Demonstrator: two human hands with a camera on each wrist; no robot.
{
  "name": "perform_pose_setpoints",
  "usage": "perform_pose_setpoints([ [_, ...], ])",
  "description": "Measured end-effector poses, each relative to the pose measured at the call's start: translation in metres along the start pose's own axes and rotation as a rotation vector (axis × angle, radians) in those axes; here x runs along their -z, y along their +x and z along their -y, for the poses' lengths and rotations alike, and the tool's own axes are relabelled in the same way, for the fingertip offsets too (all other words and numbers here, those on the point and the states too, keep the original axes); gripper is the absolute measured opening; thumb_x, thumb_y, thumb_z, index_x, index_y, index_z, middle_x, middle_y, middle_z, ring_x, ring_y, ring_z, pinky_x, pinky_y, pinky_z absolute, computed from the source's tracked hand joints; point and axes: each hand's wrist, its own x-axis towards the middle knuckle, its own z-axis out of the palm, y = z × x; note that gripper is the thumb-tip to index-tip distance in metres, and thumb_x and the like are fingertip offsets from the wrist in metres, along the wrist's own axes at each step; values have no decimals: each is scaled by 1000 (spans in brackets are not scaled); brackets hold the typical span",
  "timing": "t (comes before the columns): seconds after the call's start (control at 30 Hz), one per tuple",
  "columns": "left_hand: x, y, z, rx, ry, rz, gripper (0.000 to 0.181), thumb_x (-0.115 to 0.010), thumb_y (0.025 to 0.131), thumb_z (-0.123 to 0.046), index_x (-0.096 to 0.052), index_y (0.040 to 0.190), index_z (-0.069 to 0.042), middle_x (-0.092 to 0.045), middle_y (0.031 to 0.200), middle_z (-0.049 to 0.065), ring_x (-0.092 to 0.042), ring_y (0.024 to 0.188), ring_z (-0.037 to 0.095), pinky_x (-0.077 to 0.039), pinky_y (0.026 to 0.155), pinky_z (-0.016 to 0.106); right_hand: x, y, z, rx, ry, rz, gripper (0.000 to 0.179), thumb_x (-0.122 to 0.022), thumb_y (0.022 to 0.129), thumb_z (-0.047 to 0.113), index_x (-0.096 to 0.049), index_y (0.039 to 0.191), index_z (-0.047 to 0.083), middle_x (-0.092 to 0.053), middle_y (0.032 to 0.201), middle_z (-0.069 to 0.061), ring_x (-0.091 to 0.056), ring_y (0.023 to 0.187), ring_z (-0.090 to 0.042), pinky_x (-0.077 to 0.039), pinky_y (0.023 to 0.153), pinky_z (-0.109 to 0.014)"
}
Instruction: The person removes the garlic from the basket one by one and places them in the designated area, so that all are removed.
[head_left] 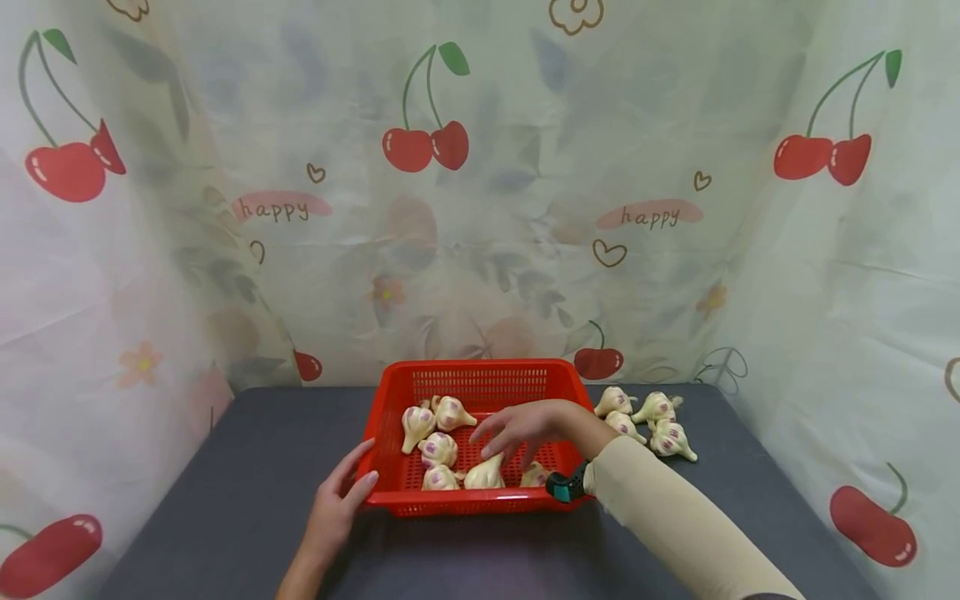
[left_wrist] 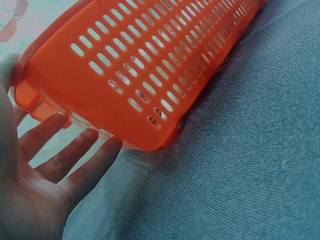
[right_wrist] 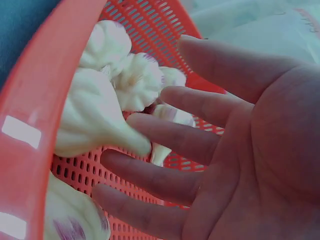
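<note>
A red plastic basket with slotted walls stands on the dark tabletop. Several garlic bulbs, cream with purple patches, lie inside it. My left hand is at the basket's left front corner, its extended fingers against the outer wall and its thumb by the rim. Inside the basket, my right hand hovers with spread fingers and nothing in its grasp. Nearest to it is a garlic bulb by the front wall, whose stem lies close to the fingertips; whether they touch, I cannot tell.
To the right of the basket, several more garlic bulbs lie grouped on the dark tabletop. A patterned curtain with cherries and hearts encloses the back and both sides. A dark band circles my right wrist.
</note>
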Motion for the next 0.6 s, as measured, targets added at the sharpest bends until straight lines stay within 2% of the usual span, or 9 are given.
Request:
perform_pose_setpoints([
  [0.13, 0, 1, 1, -6, 1, 4, 49, -61, 97, -15, -48, 144, -12, -51, 137, 20, -59, 107, 28, -52, 79, 23, -2, 6, 2, -46, -14, 23, 52, -66, 93, 28, -51, 141, 14, -53, 132, -5, -56, 115, -35, -49, 88, -54],
  [0.33, 0, 1, 0, -7, 0, 9, 49, -61, 96, -15, -48, 143, -13, -51, 138, 19, -58, 108, 28, -52, 80, 23, -5, 11, 6, -67, -35, 65, 51, -64, 94, 25, -51, 142, 16, -53, 131, -6, -58, 111, -38, -48, 90, -55],
  [0.6, 1, 1, -1, -8, -4, 9, 49, -61, 96, -12, -48, 143, -12, -51, 137, 20, -59, 106, 27, -52, 79, 23, -10, 16, 9, -94, -95, 136, 38, -64, 94, 19, -61, 132, 16, -59, 123, -2, -57, 109, -40, -46, 92, -55],
])
